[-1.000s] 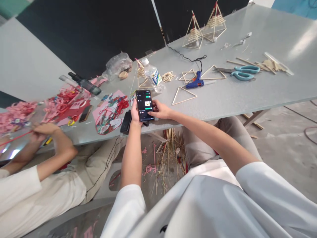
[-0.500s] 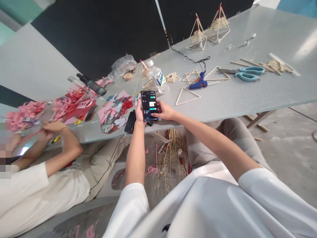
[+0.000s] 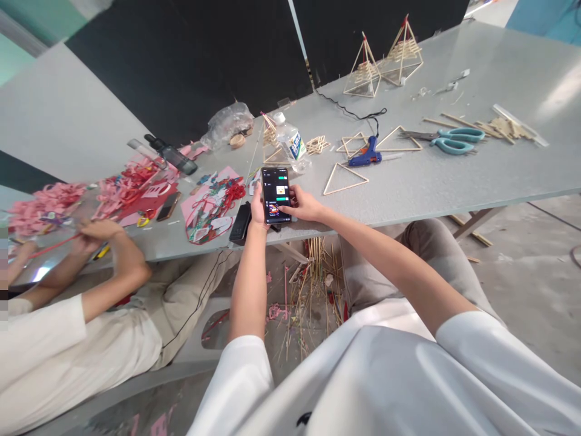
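Phone (image 3: 276,192) held at the near edge of the table (image 3: 408,188), in front of the bottle (image 3: 290,140) — left hand (image 3: 258,206) clamped on its left side, right hand (image 3: 303,203) closed on the opposite edge, thumb (image 3: 287,210) over the screen (image 3: 272,181). Case (image 3: 240,224) beside left hand.

Lit, dark-screened phone (image 3: 275,192), face up over the grey table (image 3: 408,191)
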`<state>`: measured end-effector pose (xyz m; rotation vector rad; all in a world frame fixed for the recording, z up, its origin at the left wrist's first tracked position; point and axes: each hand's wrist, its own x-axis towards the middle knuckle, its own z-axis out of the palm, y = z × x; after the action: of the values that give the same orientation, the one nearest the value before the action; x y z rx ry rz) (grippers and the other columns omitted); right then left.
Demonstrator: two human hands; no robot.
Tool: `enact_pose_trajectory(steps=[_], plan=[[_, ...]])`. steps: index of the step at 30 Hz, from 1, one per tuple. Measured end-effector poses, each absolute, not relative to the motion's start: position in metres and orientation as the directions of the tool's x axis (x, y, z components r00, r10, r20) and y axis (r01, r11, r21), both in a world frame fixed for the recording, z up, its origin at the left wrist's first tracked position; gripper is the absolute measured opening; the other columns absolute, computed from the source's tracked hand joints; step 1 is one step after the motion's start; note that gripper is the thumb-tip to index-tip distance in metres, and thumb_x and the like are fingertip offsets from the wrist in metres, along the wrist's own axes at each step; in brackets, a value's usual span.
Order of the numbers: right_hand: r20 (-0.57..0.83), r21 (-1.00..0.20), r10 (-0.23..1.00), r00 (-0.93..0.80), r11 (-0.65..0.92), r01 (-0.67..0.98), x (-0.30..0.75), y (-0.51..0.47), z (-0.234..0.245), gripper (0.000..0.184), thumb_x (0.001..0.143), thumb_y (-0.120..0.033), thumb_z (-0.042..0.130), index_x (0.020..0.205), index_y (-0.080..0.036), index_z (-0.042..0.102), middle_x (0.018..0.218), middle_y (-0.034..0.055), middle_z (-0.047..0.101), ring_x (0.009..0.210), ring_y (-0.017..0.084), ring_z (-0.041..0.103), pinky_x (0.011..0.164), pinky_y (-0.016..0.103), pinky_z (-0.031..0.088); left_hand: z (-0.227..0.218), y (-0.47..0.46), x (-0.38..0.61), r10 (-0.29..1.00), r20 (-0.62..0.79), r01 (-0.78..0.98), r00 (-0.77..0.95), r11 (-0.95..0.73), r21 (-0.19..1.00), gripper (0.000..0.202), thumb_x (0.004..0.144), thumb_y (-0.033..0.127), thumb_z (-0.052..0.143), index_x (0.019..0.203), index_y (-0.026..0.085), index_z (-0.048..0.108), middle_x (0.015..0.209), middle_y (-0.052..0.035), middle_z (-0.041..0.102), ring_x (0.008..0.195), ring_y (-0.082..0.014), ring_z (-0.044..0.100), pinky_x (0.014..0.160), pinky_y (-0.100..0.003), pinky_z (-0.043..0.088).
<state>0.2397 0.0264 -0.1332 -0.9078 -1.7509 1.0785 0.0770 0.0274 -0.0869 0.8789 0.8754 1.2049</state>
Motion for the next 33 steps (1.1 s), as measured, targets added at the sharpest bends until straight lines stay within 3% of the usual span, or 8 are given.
enact_pose_trajectory(steps=[8, 13, 17, 23, 29, 33], plan=[[0.281, -0.907, 0.899, -0.337, 0.363, 0.213, 0.2386, 0.0207, -0.1266, 0.066, 0.088, -0.049, 0.080, 0.132, -0.016, 0.044, 0.125, 0.0190, 0.077, 0.111, 0.032, 0.077, 0.100, 0.052, 0.062, -0.0893, 0.0295, 0.0770, 0.988, -0.084, -0.406, 0.128, 0.130, 0.905, 0.067, 0.107, 0.069, 0.047, 0.146, 0.019, 0.071, 0.126, -0.0137, 0.082, 0.123, -0.0383, 0.078, 0.105, -0.053, 0.066], [0.260, -0.903, 0.911, -0.321, 0.347, 0.254, 0.2373, 0.0196, -0.1260, 0.071, 0.085, -0.063, 0.079, 0.128, -0.018, 0.044, 0.124, 0.0182, 0.076, 0.106, 0.033, 0.077, 0.094, 0.051, 0.061, -0.0881, 0.0290, 0.0773, 0.987, -0.114, -0.400, 0.112, 0.150, 0.904, 0.067, 0.110, 0.065, 0.042, 0.147, 0.016, 0.070, 0.125, -0.0149, 0.082, 0.121, -0.0367, 0.079, 0.107, -0.052, 0.065], [0.255, -0.901, 0.913, -0.317, 0.343, 0.264, 0.2358, 0.0203, -0.1269, 0.073, 0.083, -0.064, 0.079, 0.128, -0.019, 0.043, 0.121, 0.0154, 0.076, 0.106, 0.033, 0.076, 0.093, 0.049, 0.060, -0.0860, 0.0276, 0.0794, 0.988, -0.116, -0.409, 0.100, 0.147, 0.900, 0.066, 0.112, 0.062, 0.039, 0.148, 0.016, 0.069, 0.124, -0.0146, 0.083, 0.120, -0.0361, 0.079, 0.105, -0.051, 0.066], [0.260, -0.904, 0.912, -0.318, 0.346, 0.252, 0.2373, 0.0197, -0.1259, 0.073, 0.084, -0.063, 0.081, 0.129, -0.019, 0.045, 0.117, 0.0143, 0.076, 0.105, 0.033, 0.076, 0.094, 0.050, 0.061, -0.0868, 0.0281, 0.0778, 0.985, -0.125, -0.398, 0.120, 0.163, 0.903, 0.066, 0.111, 0.064, 0.040, 0.146, 0.017, 0.070, 0.124, -0.0144, 0.083, 0.117, -0.0356, 0.080, 0.104, -0.051, 0.066], [0.228, -0.942, 0.929, -0.290, 0.286, 0.175, 0.2410, 0.0242, -0.1256, 0.038, 0.107, -0.049, 0.051, 0.131, -0.019, 0.051, 0.128, 0.0144, 0.075, 0.116, 0.028, 0.074, 0.109, 0.052, 0.057, -0.0890, 0.0286, 0.0744, 0.986, -0.111, -0.404, 0.126, 0.153, 0.902, 0.069, 0.108, 0.069, 0.045, 0.143, 0.015, 0.072, 0.120, -0.0157, 0.083, 0.116, -0.0369, 0.080, 0.103, -0.051, 0.066], [0.320, -0.924, 0.917, -0.238, 0.358, 0.134, 0.2447, 0.0223, -0.1232, 0.053, 0.107, -0.038, 0.045, 0.155, -0.017, 0.036, 0.142, 0.0174, 0.069, 0.115, 0.027, 0.073, 0.112, 0.053, 0.057, -0.0871, 0.0274, 0.0739, 0.983, -0.131, -0.416, 0.127, 0.173, 0.893, 0.068, 0.109, 0.067, 0.042, 0.143, 0.016, 0.072, 0.121, -0.0155, 0.083, 0.118, -0.0357, 0.080, 0.103, -0.050, 0.066]])
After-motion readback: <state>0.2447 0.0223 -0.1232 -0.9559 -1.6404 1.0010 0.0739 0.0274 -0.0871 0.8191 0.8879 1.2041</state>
